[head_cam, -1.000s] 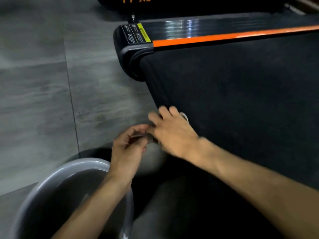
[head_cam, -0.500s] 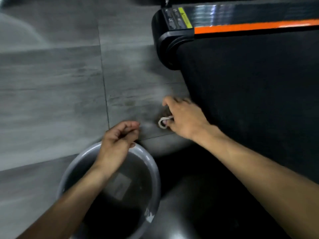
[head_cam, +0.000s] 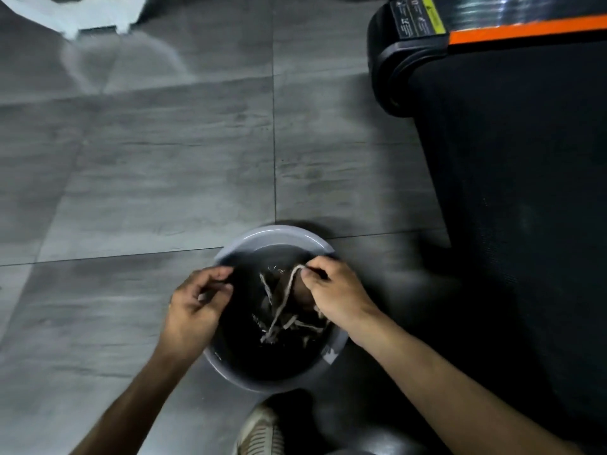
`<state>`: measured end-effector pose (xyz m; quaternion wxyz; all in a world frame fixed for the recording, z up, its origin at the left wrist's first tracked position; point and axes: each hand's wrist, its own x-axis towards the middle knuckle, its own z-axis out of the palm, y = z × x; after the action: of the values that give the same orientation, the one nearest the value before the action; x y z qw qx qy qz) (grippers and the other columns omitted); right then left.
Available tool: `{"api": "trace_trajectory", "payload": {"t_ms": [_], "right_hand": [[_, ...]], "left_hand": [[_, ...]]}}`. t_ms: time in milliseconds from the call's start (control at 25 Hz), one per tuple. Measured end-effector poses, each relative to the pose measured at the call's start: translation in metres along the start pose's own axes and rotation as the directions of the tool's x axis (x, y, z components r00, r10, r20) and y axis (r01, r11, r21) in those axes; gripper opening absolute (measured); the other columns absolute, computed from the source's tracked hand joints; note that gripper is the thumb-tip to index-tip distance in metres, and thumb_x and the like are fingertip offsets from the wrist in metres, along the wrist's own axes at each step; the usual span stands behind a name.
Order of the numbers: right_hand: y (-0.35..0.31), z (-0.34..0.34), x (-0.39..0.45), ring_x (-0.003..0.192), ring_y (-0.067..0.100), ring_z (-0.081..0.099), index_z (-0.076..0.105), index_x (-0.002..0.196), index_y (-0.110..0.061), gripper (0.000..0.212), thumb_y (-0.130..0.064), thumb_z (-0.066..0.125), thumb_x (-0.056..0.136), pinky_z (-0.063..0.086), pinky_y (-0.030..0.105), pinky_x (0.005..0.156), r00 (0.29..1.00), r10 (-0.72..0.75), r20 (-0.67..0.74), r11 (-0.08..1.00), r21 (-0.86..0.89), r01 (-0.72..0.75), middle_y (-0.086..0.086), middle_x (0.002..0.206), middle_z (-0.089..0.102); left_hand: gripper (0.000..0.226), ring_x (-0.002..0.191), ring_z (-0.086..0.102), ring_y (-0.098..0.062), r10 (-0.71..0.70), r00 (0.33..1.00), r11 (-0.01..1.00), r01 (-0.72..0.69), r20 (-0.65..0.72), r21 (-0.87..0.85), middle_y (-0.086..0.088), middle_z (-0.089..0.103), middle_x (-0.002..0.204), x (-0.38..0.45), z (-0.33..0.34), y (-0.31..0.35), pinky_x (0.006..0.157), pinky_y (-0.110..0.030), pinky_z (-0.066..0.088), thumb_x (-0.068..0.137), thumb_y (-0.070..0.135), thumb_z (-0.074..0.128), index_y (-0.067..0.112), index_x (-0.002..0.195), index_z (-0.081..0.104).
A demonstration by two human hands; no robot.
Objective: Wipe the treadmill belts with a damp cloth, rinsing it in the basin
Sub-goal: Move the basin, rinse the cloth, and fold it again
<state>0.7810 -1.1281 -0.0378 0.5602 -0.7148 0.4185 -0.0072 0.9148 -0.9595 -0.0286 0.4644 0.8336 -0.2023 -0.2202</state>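
Both hands hover over the grey basin (head_cam: 277, 233) at lower centre: the right hand (head_cam: 340, 292) pinches the dark cloth (head_cam: 289, 310) by its pale frayed edge, holding it above the water, while the left hand (head_cam: 193, 307) curls beside it, seemingly empty. Limp and soaked, the cloth should sag, drip and feel heavy. Bunching its middle would likely grip better than the thin strands; the treadmill belt (head_cam: 525, 192) fills the right side.

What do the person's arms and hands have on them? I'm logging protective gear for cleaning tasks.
Nothing that shows. The left hand and right hand are bare, with no gloves, and both forearms are uncovered to the frame's edge, so no sleeves are visible. No watch or bracelet shows. A faint mark at the left hand's finger may be a ring, but it is too small to tell.
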Motion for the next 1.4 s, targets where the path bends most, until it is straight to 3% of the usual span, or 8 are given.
{"api": "trace_trajectory", "payload": {"t_ms": [160,280,400,640,800,1080,1200,1400], "right_hand": [[0.011,-0.029,0.000,0.099,0.011,0.064,0.066,0.104,-0.030,0.015,-0.027,0.063,0.089,0.050,0.029,0.095,0.997,-0.081,-0.006,0.990,-0.117,0.080,-0.013,0.104,0.066],[0.020,-0.057,-0.002,0.089,0.005,0.065,0.069,0.098,-0.029,0.011,-0.022,0.065,0.089,0.051,0.022,0.085,0.994,-0.086,-0.075,0.994,-0.078,0.080,-0.014,0.101,0.070],[0.019,-0.077,-0.019,0.076,-0.002,0.062,0.069,0.088,-0.031,0.016,-0.015,0.067,0.089,0.051,0.023,0.077,0.997,0.021,-0.071,0.997,0.072,-0.016,-0.017,0.087,0.070],[-0.032,-0.091,-0.060,0.075,-0.006,0.063,0.070,0.091,-0.020,0.020,0.000,0.066,0.088,0.047,0.011,0.070,0.981,0.186,-0.057,0.962,0.213,-0.170,-0.011,0.086,0.070],[-0.060,-0.081,-0.052,0.083,0.005,0.064,0.067,0.091,-0.024,0.019,-0.005,0.067,0.087,0.054,0.025,0.072,0.942,0.335,-0.031,0.927,0.192,-0.323,-0.005,0.096,0.070],[-0.086,-0.044,-0.067,0.071,0.010,0.058,0.067,0.083,-0.027,0.013,-0.015,0.071,0.082,0.049,0.029,0.073,0.853,0.522,-0.029,0.853,0.048,-0.520,-0.009,0.079,0.065],[-0.086,-0.040,-0.079,0.069,0.011,0.059,0.066,0.075,-0.035,0.014,-0.021,0.071,0.075,0.049,0.027,0.068,0.872,0.488,-0.031,0.872,-0.003,-0.489,-0.010,0.078,0.068],[-0.080,-0.051,-0.089,0.075,0.013,0.059,0.069,0.093,-0.011,0.012,-0.006,0.070,0.083,0.041,0.010,0.055,0.852,0.522,-0.040,0.852,-0.009,-0.523,0.008,0.095,0.069]], "left_hand": [[0.052,0.082,0.067,-0.001,0.007,0.999,0.985,-0.001,-0.037,0.172,0.010,0.068,0.107,-0.011,-0.012,-0.018,0.073,-0.010,0.051,0.085,0.000,0.068,0.051,0.091,0.068],[0.046,0.080,0.066,0.000,0.019,1.000,0.981,-0.015,-0.018,0.195,0.008,0.068,0.105,-0.014,-0.008,-0.007,0.069,-0.007,0.048,0.084,-0.002,0.068,0.043,0.094,0.068],[0.035,0.083,0.066,0.001,0.024,0.997,0.985,-0.037,0.076,0.170,0.005,0.068,0.104,-0.016,-0.008,0.027,0.070,-0.008,0.048,0.084,-0.003,0.068,0.027,0.103,0.068],[0.029,0.092,0.065,0.001,-0.078,0.959,0.988,0.039,0.272,0.147,0.019,0.071,0.098,-0.010,-0.033,0.115,0.081,-0.019,0.051,0.077,0.024,0.058,0.040,0.100,0.065],[0.031,0.104,0.063,-0.007,-0.137,0.903,0.972,0.043,0.407,0.231,0.008,0.068,0.112,-0.002,-0.062,0.141,0.089,-0.030,0.051,0.088,0.022,0.060,0.029,0.118,0.064],[0.039,0.106,0.059,-0.014,-0.293,0.846,0.914,0.110,0.446,0.391,0.002,0.062,0.122,-0.007,-0.135,0.144,0.089,-0.030,0.049,0.093,0.018,0.060,0.027,0.130,0.056],[0.038,0.105,0.060,-0.015,-0.339,0.848,0.883,0.139,0.406,0.447,-0.001,0.063,0.120,-0.017,-0.159,0.141,0.091,-0.034,0.050,0.093,0.018,0.060,0.028,0.129,0.056],[0.039,0.106,0.059,-0.014,-0.410,0.831,0.860,0.214,0.376,0.464,0.000,0.062,0.121,-0.028,-0.160,0.145,0.092,-0.033,0.049,0.092,0.020,0.060,0.036,0.127,0.054]]}}
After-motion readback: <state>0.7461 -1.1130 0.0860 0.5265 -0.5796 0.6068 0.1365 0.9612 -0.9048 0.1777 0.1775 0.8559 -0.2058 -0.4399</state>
